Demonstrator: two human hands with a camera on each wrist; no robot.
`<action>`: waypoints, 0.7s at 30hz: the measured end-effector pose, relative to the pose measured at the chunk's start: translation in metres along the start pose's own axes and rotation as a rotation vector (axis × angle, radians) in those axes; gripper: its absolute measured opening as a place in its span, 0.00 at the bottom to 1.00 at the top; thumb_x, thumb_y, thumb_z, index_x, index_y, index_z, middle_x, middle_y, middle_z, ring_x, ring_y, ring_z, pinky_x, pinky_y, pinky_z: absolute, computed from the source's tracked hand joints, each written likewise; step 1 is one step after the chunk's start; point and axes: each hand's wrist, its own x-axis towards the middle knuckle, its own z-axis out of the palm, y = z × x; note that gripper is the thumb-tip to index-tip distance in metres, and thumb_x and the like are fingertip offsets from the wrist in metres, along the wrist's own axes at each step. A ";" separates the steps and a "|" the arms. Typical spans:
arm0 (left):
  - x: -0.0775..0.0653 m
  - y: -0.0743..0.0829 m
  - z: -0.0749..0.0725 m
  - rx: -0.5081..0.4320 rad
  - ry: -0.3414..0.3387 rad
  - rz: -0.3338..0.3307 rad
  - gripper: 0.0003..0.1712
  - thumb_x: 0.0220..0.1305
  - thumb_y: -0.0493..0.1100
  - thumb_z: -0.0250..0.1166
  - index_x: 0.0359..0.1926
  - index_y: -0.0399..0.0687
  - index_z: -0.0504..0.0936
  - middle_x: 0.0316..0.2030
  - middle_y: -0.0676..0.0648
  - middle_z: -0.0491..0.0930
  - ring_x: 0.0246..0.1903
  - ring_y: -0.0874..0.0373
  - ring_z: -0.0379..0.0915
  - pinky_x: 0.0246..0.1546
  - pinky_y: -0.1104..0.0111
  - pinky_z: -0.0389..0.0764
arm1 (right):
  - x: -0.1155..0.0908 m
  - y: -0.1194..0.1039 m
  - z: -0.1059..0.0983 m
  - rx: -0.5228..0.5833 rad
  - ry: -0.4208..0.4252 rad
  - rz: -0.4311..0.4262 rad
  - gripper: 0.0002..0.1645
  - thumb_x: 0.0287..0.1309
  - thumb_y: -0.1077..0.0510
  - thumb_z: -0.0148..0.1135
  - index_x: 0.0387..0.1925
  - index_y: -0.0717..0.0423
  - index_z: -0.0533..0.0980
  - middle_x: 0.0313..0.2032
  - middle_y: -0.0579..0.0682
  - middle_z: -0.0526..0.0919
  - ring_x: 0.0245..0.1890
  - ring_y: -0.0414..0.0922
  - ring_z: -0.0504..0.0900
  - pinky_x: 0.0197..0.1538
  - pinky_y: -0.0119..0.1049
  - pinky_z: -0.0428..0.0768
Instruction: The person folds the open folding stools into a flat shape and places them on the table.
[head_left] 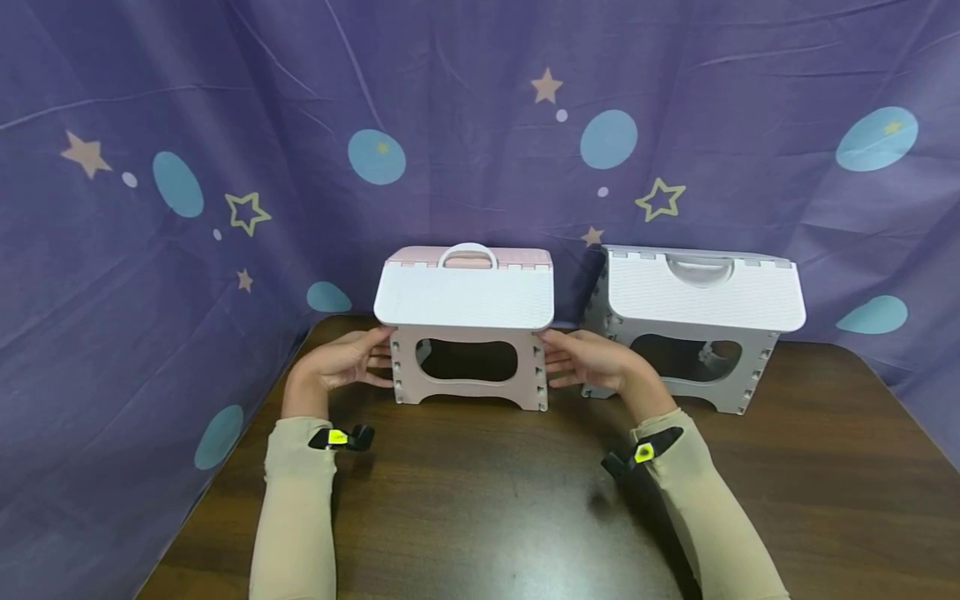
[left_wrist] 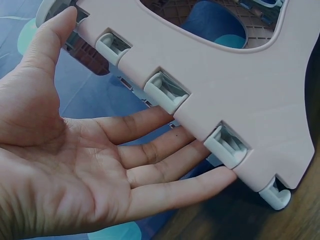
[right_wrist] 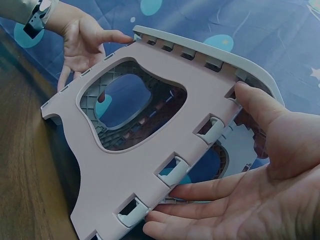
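Observation:
A pink and white folding step stool [head_left: 471,287] stands unfolded at the table's back, its white handle arched above the top. At its left side, my left hand [head_left: 347,358] touches the hinged leg edge with thumb and fingertips. In the left wrist view the left hand's fingers [left_wrist: 165,197] are nearly straight, palm showing. My right hand [head_left: 588,362] is at the stool's right side. The right wrist view shows its thumb against the edge under the top and its extended fingers [right_wrist: 200,207] along the hinges. Some fingertips are hidden behind the leg panel.
A grey and white folding stool [head_left: 705,292] stands unfolded to the right, close to my right hand. Both stools are on a dark brown wooden table [head_left: 480,500]. Behind hangs a purple curtain [head_left: 480,50] with stars and blue ovals.

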 end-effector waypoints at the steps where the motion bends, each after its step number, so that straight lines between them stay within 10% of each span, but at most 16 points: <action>1: 0.000 0.000 0.000 0.000 0.002 -0.001 0.49 0.76 0.68 0.47 0.75 0.30 0.54 0.71 0.26 0.60 0.66 0.40 0.69 0.63 0.41 0.76 | 0.000 0.000 0.000 0.001 -0.001 -0.001 0.40 0.78 0.41 0.44 0.72 0.72 0.59 0.68 0.67 0.68 0.63 0.54 0.75 0.72 0.57 0.71; 21: 0.002 -0.004 -0.001 0.009 -0.007 0.017 0.50 0.75 0.70 0.48 0.74 0.29 0.57 0.70 0.27 0.62 0.65 0.41 0.69 0.64 0.39 0.74 | 0.001 0.003 0.000 0.016 -0.016 -0.023 0.41 0.79 0.42 0.43 0.73 0.73 0.56 0.71 0.70 0.63 0.64 0.54 0.73 0.74 0.56 0.69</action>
